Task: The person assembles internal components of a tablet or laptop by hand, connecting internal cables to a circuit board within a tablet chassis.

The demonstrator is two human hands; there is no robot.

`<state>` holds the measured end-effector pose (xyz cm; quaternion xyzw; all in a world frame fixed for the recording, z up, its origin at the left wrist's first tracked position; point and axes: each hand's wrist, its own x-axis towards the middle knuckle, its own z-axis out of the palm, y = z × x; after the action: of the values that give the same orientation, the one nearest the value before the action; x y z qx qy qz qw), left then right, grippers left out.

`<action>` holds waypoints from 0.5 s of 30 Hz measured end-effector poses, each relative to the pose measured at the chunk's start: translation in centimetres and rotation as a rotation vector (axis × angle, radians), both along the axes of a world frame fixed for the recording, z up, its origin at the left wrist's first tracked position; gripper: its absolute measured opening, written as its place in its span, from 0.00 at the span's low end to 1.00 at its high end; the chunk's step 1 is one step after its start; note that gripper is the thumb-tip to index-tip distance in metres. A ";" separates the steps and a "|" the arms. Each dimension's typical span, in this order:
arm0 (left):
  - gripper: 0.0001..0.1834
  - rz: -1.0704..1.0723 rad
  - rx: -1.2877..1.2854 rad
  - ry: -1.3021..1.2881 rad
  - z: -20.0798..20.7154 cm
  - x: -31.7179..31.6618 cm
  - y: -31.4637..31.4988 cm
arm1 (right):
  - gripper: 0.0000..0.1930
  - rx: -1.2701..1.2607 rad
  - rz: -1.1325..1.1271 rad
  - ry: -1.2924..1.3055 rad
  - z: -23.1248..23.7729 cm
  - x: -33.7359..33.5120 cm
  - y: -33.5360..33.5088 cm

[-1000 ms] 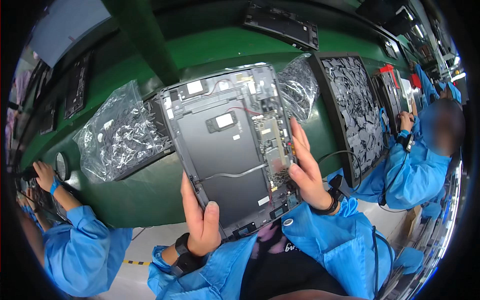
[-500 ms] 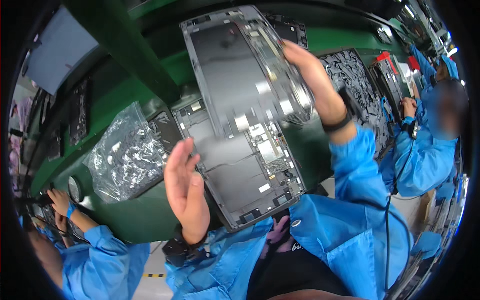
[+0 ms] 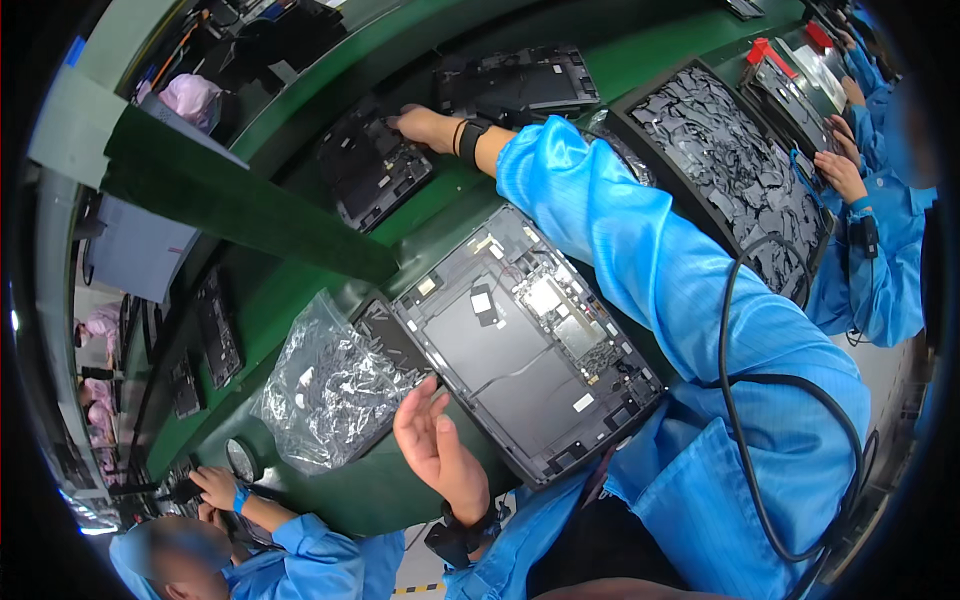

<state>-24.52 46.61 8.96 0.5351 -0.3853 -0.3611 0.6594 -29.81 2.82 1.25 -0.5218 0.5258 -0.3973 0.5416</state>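
In front of me lies an opened laptop-like device (image 3: 500, 340), a flat grey shell with its circuit board showing. A small dark piece with a white label (image 3: 484, 303) rests inside it. My left hand (image 3: 440, 445) hovers by its left edge, palm up, fingers loosely bent and apart, holding nothing. My right arm stretches across to the far side of the bench. There my right hand (image 3: 425, 127) grips the upper right edge of another dark device shell (image 3: 372, 170), which lies flat; its fingertips are partly hidden.
A clear plastic bag of small parts (image 3: 325, 395) sits left, over a dark tray (image 3: 390, 335). Another shell (image 3: 520, 80) lies at the back. Right stands a tray heaped with black pieces (image 3: 700, 150). A green post (image 3: 250, 200) rises left. Co-workers' hands (image 3: 225, 488) show nearby.
My right hand has carried the upper shell from above the near device to the far bench, where it now lies. My left hand stays beside the near device. The view has shifted.
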 end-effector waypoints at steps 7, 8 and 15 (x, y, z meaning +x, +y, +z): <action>0.23 -0.021 0.026 0.003 1.0 1.1 -1.9 | 0.24 -0.320 -0.133 1.238 7.7 -21.5 -1.7; 0.22 -0.036 0.031 0.002 1.2 1.2 -2.3 | 0.24 -0.224 -0.007 1.491 8.6 -24.6 -0.7; 0.22 -0.071 -0.048 -0.030 2.4 0.8 -4.4 | 0.30 0.081 -0.035 0.789 1.3 -29.8 -3.0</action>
<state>-23.72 42.25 11.31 0.5106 -0.4223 -0.3668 0.6530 -59.60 -0.15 2.56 -0.6036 0.7176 -0.1546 0.3111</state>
